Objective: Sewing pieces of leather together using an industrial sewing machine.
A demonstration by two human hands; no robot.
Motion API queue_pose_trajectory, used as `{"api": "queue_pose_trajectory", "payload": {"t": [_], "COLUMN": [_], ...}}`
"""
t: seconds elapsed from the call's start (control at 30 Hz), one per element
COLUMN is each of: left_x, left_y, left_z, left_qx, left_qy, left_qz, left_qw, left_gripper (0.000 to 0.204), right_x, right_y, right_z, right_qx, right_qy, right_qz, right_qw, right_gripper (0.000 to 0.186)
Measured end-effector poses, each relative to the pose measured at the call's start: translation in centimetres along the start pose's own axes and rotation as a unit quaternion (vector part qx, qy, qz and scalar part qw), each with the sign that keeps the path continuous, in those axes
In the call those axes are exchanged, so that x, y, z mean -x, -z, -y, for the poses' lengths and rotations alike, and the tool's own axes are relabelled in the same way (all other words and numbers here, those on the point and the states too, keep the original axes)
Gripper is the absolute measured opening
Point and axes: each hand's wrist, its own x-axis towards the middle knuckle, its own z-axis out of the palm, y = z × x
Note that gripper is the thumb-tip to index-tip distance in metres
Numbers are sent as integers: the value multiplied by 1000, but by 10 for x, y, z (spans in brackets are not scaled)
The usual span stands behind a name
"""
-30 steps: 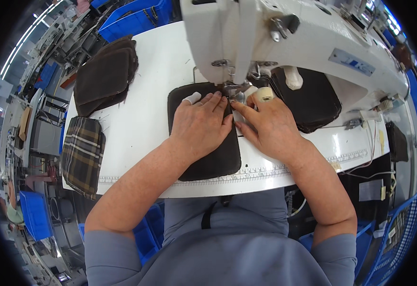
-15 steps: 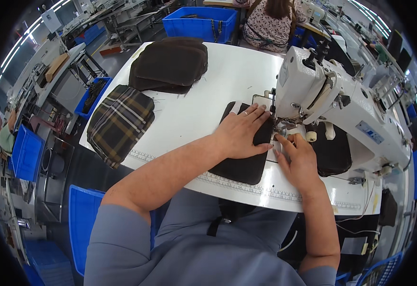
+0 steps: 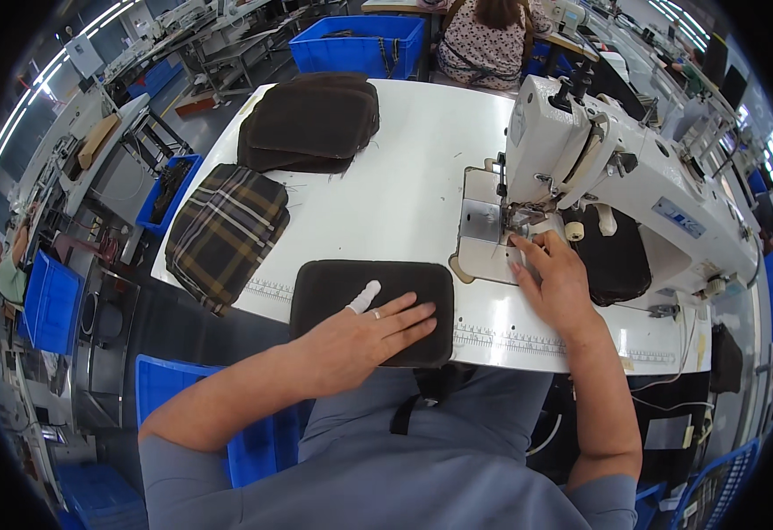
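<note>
My left hand lies flat on a dark brown fabric panel with rounded corners, fingers stretched out and one wrapped in white. The panel rests at the table's front edge, partly overhanging it toward my lap. Beside the needle area of the white sewing machine, my right hand has its thumb and forefinger apart, with nothing visible between them. To the left of these fingers is the bare metal needle plate. Another stack of dark panels lies under the machine arm, right of my right hand.
A stack of dark brown panels sits at the table's far left, with plaid fabric pieces nearer me. A printed ruler runs along the front edge. Blue bins stand around the table. Another person sits beyond it.
The dark panel has come away from under the needle, toward me and left, turned sideways beneath my left hand. The needle plate is uncovered. My right hand has barely moved.
</note>
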Motion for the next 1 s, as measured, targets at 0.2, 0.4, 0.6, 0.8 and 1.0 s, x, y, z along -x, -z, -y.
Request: {"api": "queue_pose_trajectory", "payload": {"t": [0.2,0.4,0.6,0.8,1.0], "left_x": [3,-12,-47,-93,-155], "left_y": [83,96,8,-21,-12], "left_z": [56,178,147,37,-5], "left_qx": [46,-247,-117,47,118], "left_qy": [155,176,143,33,-54], "left_qz": [-127,-234,-168,-181,-228], "left_qw": [979,924,968,982,965], "left_gripper": [43,52,57,29,26], "right_x": [1,0,9,15,64], "right_y": [-1,-3,-1,2,35], "right_z": [3,2,-3,8,23], "right_qx": [2,-1,11,20,4], "right_qy": [-15,-7,-9,89,93], "right_qz": [-7,-6,-29,8,-8], "right_qw": [1000,1000,999,996,996], "right_gripper": [34,35,31,22,24]}}
